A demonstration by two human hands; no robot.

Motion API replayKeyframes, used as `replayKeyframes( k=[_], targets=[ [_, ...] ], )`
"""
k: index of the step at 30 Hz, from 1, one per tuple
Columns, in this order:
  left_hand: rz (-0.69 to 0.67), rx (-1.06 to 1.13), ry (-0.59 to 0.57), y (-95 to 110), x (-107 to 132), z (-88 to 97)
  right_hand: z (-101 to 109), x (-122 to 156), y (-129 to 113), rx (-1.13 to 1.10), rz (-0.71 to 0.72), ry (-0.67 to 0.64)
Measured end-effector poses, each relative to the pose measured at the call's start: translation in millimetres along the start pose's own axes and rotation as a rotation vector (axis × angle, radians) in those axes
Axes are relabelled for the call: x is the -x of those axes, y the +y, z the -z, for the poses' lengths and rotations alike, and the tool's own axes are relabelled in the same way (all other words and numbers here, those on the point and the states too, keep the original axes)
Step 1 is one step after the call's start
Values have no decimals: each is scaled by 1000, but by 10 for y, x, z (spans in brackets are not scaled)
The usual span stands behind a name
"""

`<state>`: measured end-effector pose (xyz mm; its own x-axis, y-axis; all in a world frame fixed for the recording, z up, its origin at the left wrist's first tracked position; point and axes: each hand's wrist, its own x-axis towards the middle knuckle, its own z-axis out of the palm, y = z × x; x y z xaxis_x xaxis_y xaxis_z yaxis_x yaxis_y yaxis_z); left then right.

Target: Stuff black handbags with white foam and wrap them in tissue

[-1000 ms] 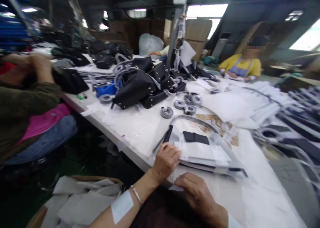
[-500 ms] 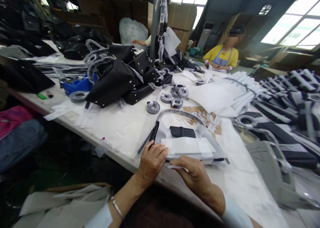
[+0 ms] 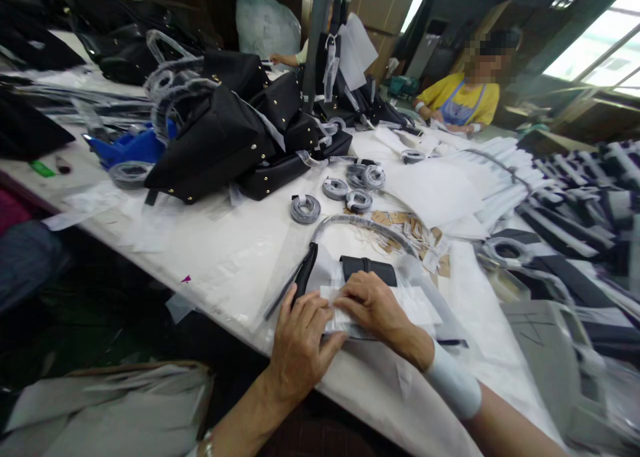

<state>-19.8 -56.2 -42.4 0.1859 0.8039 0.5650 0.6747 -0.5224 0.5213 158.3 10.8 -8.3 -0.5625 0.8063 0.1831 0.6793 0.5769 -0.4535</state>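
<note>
My left hand [image 3: 303, 340] lies on the near edge of a flat bundle wrapped in white paper and clear plastic [image 3: 415, 307], fingers together, thumb out to the right. My right hand [image 3: 373, 303] lies on top of the same bundle, fingers bent and pressing the white paper down. A black wallet-like piece [image 3: 369, 269] shows just beyond my right fingers. A black strap end [image 3: 305, 277] sticks out at the bundle's left, and a wrapped curved handle [image 3: 365, 225] arches behind it.
Black handbags [image 3: 220, 143] are piled at the back left of the white table [image 3: 235, 257]. Grey tape rolls [image 3: 306, 208] lie mid-table. Stacked wrapped straps [image 3: 575, 197] fill the right side. A person in yellow [image 3: 463, 100] sits opposite. A box of paper sheets [image 3: 110, 410] stands below left.
The camera swung right and down. My right hand moved from the table's near edge up onto the bundle; my left hand shifted slightly along its near edge.
</note>
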Motion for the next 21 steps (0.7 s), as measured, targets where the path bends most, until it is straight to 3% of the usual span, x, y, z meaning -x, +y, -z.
replayKeyframes(
  k=[4,10,13,17,21],
  targets=[
    [50,-42,50,15,-56,-87,-81,6,20,-83,-105,42],
    [60,-183,18,-19,-149,-100,-118,-22,-4,-143,-231,82],
    [-7,-228,30,-5,-160,-71,-121,-44,-20,-150,-274,82],
    [-210,-216,69,84,-75,-24,-125,-54,-15,-181,-299,68],
    [-278,-323,-56,173,65,-29,-138,-50,-1,-145,-300,75]
  ],
)
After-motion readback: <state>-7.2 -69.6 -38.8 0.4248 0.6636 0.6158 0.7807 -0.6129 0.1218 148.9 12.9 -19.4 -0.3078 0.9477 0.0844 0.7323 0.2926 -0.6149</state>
